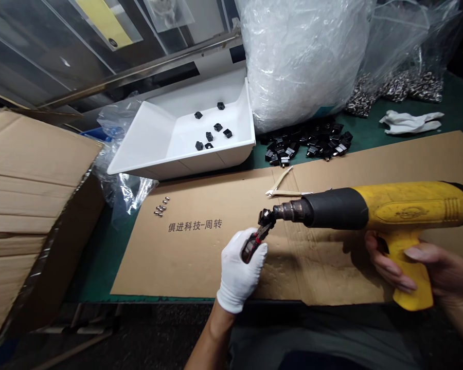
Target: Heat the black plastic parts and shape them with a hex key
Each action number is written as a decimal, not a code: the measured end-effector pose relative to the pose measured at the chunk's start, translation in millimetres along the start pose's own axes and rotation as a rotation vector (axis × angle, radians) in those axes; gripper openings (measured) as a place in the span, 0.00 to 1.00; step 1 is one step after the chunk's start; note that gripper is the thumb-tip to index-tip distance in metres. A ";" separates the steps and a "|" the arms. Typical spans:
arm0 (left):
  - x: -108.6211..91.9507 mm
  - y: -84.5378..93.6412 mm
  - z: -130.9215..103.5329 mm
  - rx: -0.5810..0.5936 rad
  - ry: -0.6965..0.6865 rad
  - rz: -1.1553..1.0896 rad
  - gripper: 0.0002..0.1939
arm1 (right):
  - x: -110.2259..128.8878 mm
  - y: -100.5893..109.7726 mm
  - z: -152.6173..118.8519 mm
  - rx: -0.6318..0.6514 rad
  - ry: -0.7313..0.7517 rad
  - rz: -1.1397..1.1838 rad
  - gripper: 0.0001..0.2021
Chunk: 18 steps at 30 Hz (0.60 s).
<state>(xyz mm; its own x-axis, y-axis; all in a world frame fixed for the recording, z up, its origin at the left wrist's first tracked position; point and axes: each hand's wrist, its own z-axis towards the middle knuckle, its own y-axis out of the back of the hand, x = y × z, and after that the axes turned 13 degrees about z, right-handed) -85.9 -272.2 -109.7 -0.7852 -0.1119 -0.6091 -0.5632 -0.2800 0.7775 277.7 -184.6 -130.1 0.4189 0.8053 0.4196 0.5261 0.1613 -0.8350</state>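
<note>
My left hand (242,264), in a white glove, is closed around the handles of pliers (259,239). Their jaws grip a small black part (265,216), whose finer shape I cannot make out. My bare right hand (416,264) is wrapped round the grip of a yellow heat gun (405,205). The gun lies level, pointing left, its stepped metal nozzle (291,211) right at the black part. Whether nozzle and part touch, I cannot tell. Just behind them, cutters with cream handles (287,193) rest spread on the cardboard sheet (200,262).
A white bin (185,163) holds several black parts (218,127). More black parts (308,141) are heaped to its right, near a white glove (411,122). Small metal pieces (161,208) lie on the cardboard. Plastic bags (304,56) stand behind; a carton (34,205) is at left.
</note>
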 end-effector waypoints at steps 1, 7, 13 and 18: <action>-0.2 0.1 0.1 0.000 0.001 0.000 0.13 | 0.4 -1.0 0.2 0.013 -0.007 0.000 0.20; 0.5 0.1 0.2 0.010 0.000 0.012 0.13 | 0.5 -0.9 2.2 0.027 -0.001 0.019 0.20; 0.9 0.0 -1.0 -0.005 -0.011 -0.007 0.13 | -3.7 0.7 -2.3 -0.024 0.061 -0.022 0.22; -2.1 1.2 -0.5 -0.011 -0.014 -0.021 0.12 | -3.6 4.0 -10.3 -0.124 0.161 -0.022 0.22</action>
<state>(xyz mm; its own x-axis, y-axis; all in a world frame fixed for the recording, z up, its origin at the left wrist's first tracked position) -84.8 -272.8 -107.6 -0.7768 -0.0929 -0.6228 -0.5767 -0.2922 0.7629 286.0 -192.7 -131.3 0.5141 0.6987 0.4975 0.6196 0.0986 -0.7787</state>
